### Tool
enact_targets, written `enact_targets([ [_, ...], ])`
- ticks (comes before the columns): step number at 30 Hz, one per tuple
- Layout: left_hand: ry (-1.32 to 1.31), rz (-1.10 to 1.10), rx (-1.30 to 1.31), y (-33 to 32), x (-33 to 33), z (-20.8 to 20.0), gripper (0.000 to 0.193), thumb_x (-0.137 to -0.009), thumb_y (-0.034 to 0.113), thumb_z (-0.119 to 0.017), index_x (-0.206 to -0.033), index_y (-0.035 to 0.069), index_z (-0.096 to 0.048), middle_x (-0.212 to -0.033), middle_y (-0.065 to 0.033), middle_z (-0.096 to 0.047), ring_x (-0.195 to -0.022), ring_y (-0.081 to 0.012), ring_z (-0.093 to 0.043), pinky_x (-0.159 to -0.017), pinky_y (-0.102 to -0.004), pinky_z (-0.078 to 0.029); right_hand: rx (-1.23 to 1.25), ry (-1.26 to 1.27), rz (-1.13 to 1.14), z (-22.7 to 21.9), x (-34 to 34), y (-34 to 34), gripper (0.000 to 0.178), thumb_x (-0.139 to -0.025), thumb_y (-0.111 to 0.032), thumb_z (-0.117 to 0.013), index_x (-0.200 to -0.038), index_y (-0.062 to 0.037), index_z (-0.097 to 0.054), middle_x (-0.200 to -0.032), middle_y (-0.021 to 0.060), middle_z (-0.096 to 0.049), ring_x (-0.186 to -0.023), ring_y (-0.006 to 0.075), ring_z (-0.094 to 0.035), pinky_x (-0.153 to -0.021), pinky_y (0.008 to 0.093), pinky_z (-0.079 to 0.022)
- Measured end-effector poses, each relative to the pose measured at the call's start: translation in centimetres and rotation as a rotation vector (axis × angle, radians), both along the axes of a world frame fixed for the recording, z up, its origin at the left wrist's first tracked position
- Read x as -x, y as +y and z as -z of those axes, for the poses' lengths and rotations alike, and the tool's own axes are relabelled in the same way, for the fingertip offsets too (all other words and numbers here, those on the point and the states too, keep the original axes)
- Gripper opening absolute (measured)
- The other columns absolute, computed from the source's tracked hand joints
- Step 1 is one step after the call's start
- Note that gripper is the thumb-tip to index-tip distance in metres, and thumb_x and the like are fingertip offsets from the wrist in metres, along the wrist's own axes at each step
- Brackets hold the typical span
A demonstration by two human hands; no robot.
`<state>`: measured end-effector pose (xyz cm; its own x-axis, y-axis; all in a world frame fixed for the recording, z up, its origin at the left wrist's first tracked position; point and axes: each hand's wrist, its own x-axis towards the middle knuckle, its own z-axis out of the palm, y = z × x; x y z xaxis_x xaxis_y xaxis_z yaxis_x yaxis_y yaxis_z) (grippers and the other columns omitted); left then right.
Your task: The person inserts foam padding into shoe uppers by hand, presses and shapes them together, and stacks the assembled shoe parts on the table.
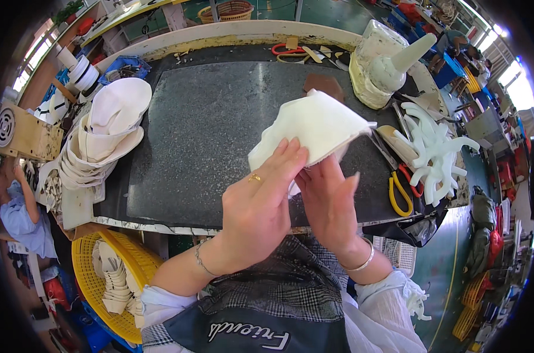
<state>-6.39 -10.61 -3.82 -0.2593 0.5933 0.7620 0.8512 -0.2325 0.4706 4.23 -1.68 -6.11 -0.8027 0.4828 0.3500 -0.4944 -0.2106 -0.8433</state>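
Over the right half of the dark work board (pixel 202 141), both my hands hold a white sheet-material piece (pixel 314 120) with a bent, angular shape. My left hand (pixel 258 200) lies along its near left side, fingers together on the upper surface. Close beside it, my right hand (pixel 331 212) has its fingers running behind the piece, so their tips are hidden; the thumb sticks up free. Right of the hands lie scissors (pixel 392 194) with a yellow and a red handle loop. A brown flat scrap (pixel 324 87) shows partly behind the piece.
Stacked white curved pieces (pixel 111 138) stand at the table's left. A white nozzle bottle (pixel 405 56) sits in a glue-crusted holder (pixel 370 73) at back right. White branching strips (pixel 434 153) lie at right. Red-handled scissors (pixel 287 52) lie at the back. A yellow basket (pixel 84 282) stands below left.
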Motion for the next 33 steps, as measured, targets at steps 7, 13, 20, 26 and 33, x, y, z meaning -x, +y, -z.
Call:
enact_targets([
  [7, -0.719, 0.152, 0.303, 0.1, 1.7, -0.5, 0.018, -0.087, -0.003, -0.061, -0.104, -0.006, -0.064, -0.097, -0.0135, -0.07, -0.088, -0.0178, -0.068, -0.079, -0.0262, -0.053, 0.197, -0.163, 0.211, 0.0, 0.8, 0.0, 0.046, -0.095, -0.021, -0.055, -0.132, 0.002, -0.04, -0.125, 0.0114, -0.053, -0.117, 0.018, -0.05, -0.1, 0.0331, -0.038],
  [13, -1.836, 0.695, 0.306, 0.6, 6.4, 0.0, 0.024, -0.092, 0.008, -0.053, -0.108, -0.01, -0.058, -0.099, -0.0159, -0.067, -0.085, -0.0196, -0.067, -0.082, -0.0324, -0.054, 0.833, 0.017, -0.149, 0.3, -0.8, 2.7, 0.041, -0.099, -0.028, -0.039, -0.128, 0.0004, -0.045, -0.121, 0.0153, -0.057, -0.115, 0.0262, -0.054, -0.106, 0.0424, -0.036],
  [20, -1.12, -0.018, -0.309, 0.8, 8.6, -0.2, 0.014, -0.095, 0.004, -0.045, -0.1, -0.004, -0.056, -0.09, -0.0088, -0.062, -0.076, -0.011, -0.06, -0.069, -0.0248, -0.05, 0.107, 0.038, 0.02, -3.5, -2.5, 2.7, 0.061, -0.096, -0.041, -0.044, -0.132, 0.0082, -0.043, -0.125, 0.0241, -0.054, -0.115, 0.0339, -0.055, -0.106, 0.0464, -0.035],
  [26, -0.2, 0.034, -0.008, 2.1, 4.1, -2.2, 0.015, -0.091, 0.01, -0.059, -0.103, 0.001, -0.056, -0.088, -0.0069, -0.06, -0.076, -0.0192, -0.057, -0.073, -0.0263, -0.047, 0.221, -0.149, 0.051, -2.0, 1.5, 1.8, 0.058, -0.087, -0.017, -0.067, -0.135, -0.0008, -0.038, -0.127, 0.0101, -0.052, -0.119, 0.021, -0.051, -0.101, 0.037, -0.042],
  [33, -0.105, -0.167, -0.108, 0.3, 4.4, 2.3, 0.044, -0.083, 0.009, -0.069, -0.12, -0.002, -0.047, -0.104, -0.0095, -0.056, -0.082, -0.017, -0.058, -0.075, -0.0277, -0.048, 0.47, -0.036, 0.191, -2.4, 1.4, 2.4, 0.042, -0.097, -0.024, -0.051, -0.133, -0.006, -0.041, -0.126, 0.0085, -0.054, -0.116, 0.0199, -0.054, -0.097, 0.0369, -0.047],
])
